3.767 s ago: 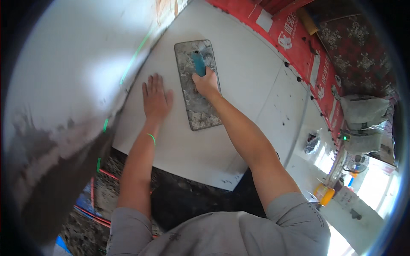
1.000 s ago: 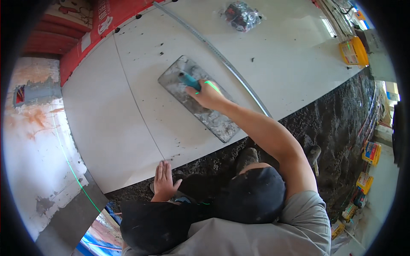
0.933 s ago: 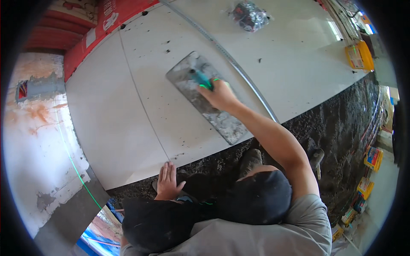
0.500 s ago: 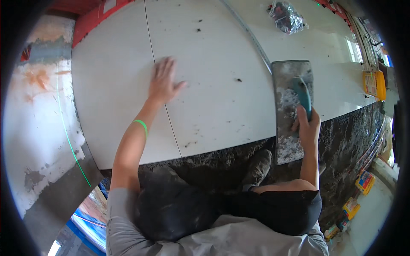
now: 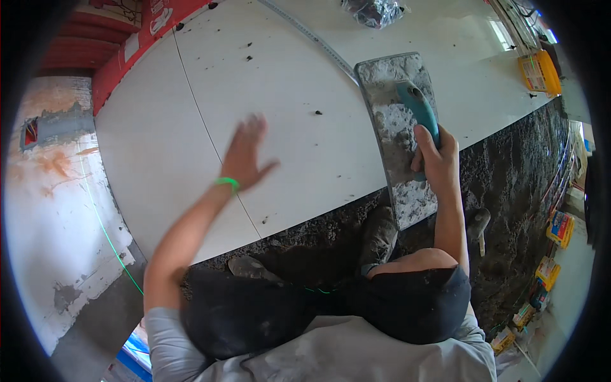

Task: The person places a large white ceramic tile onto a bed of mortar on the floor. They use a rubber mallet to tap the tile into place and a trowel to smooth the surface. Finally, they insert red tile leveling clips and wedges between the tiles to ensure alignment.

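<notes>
My left hand [image 5: 246, 153] is over a large pale floor tile [image 5: 286, 153], its fingers stretched out and thumb spread, with nothing in it. Motion blurs it, and whether the palm touches the tile is unclear. A green light line crosses that wrist. My right hand [image 5: 438, 156] is wrapped around the teal handle [image 5: 420, 105] of a long rectangular metal trowel [image 5: 404, 130]. Grey mortar smears cover the trowel's upper face. Its far end is over the tiles, while the near end reaches past their edge over dark wet mortar [image 5: 509, 165].
A graduated metal strip [image 5: 316, 39] runs to the trowel's far corner. Beyond it lies a clear plastic bag [image 5: 375, 11] of dark bits. Yellow tub [image 5: 540, 73] at right; several yellow packs [image 5: 547, 272] lower right. Dark crumbs dot the tiles. A dark rounded object [image 5: 478, 223] rests on the mortar.
My left hand has shifted slightly nearer and blurred, the green line now at its wrist. The trowel in my right hand has tilted and moved left in the picture. The whole view has shifted too.
</notes>
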Demonstrator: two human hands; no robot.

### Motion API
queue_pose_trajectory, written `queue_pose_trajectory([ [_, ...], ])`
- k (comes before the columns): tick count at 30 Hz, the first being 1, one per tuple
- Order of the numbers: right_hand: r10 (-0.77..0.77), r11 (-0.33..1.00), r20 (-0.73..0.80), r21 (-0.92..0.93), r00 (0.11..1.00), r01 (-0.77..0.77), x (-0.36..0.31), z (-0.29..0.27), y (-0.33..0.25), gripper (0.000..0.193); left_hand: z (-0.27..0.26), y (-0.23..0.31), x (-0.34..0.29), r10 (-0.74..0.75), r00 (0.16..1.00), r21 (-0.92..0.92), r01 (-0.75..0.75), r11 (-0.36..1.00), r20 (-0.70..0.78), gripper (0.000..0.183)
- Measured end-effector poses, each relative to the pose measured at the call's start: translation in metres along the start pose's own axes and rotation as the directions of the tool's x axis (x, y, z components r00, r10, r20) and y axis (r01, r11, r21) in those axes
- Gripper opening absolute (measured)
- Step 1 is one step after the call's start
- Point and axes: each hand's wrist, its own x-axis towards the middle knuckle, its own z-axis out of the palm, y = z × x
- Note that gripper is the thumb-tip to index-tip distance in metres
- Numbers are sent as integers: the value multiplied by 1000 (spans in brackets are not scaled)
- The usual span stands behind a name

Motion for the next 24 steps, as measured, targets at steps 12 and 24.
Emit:
queue_pose_trajectory([
  [12,19,999,61,-35,998,-17,4,-3,-21,33,85,186,-17,726,632,-814,-251,523,271,44],
  [24,-124,959,531,-152,838,239,82,190,18,44,-14,89,-113,-440,776,-551,631,545,453,47],
])
